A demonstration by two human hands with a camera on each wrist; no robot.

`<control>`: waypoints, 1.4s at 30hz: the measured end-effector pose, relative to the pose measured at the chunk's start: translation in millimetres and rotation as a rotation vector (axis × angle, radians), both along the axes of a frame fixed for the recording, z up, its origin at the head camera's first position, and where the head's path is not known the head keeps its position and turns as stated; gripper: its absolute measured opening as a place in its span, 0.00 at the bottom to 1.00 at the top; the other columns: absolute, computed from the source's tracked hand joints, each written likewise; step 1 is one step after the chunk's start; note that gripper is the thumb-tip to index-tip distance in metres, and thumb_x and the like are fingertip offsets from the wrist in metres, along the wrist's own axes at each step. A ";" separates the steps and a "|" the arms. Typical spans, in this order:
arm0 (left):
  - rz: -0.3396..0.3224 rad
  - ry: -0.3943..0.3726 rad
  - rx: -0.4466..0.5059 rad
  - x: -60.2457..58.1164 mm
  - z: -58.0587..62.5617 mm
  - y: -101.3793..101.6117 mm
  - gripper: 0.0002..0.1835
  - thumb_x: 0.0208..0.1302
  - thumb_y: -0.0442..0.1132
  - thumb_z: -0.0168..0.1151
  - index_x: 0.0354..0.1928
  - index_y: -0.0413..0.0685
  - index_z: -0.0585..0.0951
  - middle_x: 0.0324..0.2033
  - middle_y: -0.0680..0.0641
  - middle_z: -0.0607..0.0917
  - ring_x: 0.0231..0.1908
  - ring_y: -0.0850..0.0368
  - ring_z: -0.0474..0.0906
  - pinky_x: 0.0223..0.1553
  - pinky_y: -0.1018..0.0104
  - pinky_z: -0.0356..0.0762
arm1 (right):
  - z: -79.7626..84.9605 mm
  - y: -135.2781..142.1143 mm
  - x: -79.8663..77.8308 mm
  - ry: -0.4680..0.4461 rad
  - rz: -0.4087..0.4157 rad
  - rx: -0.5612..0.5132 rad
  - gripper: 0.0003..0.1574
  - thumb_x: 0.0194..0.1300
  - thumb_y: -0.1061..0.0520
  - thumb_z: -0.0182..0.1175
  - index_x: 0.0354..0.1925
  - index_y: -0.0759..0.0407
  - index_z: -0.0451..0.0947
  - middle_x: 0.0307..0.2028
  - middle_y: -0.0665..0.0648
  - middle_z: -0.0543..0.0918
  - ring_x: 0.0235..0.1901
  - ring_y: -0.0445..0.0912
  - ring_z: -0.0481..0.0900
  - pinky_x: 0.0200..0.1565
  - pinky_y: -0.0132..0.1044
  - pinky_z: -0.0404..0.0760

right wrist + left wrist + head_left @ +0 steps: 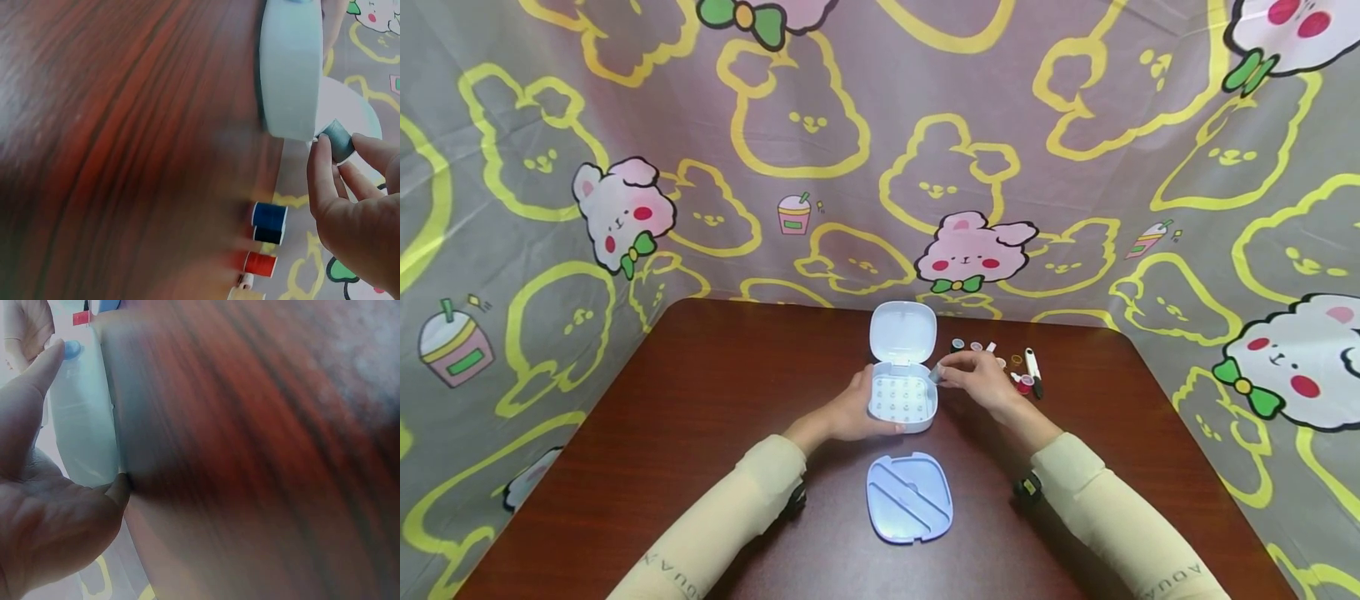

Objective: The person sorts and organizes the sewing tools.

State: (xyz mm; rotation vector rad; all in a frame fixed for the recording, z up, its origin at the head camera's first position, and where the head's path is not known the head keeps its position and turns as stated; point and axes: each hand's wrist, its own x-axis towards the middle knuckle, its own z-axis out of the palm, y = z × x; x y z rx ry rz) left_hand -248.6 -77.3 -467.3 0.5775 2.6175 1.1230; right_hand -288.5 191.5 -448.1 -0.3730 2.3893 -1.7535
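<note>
A white sewing box [919,426] stands on the table with its hinged lid [902,332] raised. Rows of small pegs line its inner floor. My left hand [848,414] grips the box from its left side, fingers along the wall and thumb at the front. In the left wrist view a blue button [73,349] shows on the box's wall [81,419]. Between thumb and fingertips, my right hand [983,379] pinches a grey thread spool [339,140], tilted close to the box's right rim.
A light blue tray [910,500] with a diagonal channel lies in front of the box. To the right sit several spools, among them blue [270,215], black [269,235] and red [260,264] ones, beside a white-and-black slim tool [1033,371]. A patterned curtain [850,192] hangs behind.
</note>
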 end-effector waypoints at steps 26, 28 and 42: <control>-0.005 0.005 -0.015 -1.8 -3.7 -0.6 0.70 0.52 0.59 0.78 0.79 0.33 0.40 0.72 0.29 0.56 0.66 0.41 0.66 0.67 0.48 0.67 | 6.1 -43.9 -5.1 0.211 -0.012 0.231 0.12 0.65 0.59 0.70 0.46 0.61 0.88 0.40 0.56 0.89 0.42 0.48 0.83 0.46 0.41 0.80; -0.006 0.006 -0.014 -1.6 -2.9 -0.8 0.70 0.52 0.59 0.78 0.79 0.33 0.40 0.72 0.29 0.56 0.66 0.41 0.66 0.67 0.48 0.67 | 7.0 -47.2 -5.5 0.241 0.001 0.250 0.12 0.65 0.59 0.70 0.46 0.61 0.88 0.40 0.56 0.89 0.43 0.49 0.84 0.46 0.41 0.81; -0.018 0.003 -0.024 -1.7 -1.6 -0.9 0.70 0.53 0.59 0.77 0.79 0.33 0.39 0.72 0.29 0.55 0.66 0.40 0.66 0.67 0.48 0.67 | 5.4 -67.1 -12.0 0.369 0.098 0.333 0.12 0.64 0.62 0.71 0.45 0.66 0.88 0.41 0.60 0.90 0.42 0.52 0.88 0.45 0.44 0.86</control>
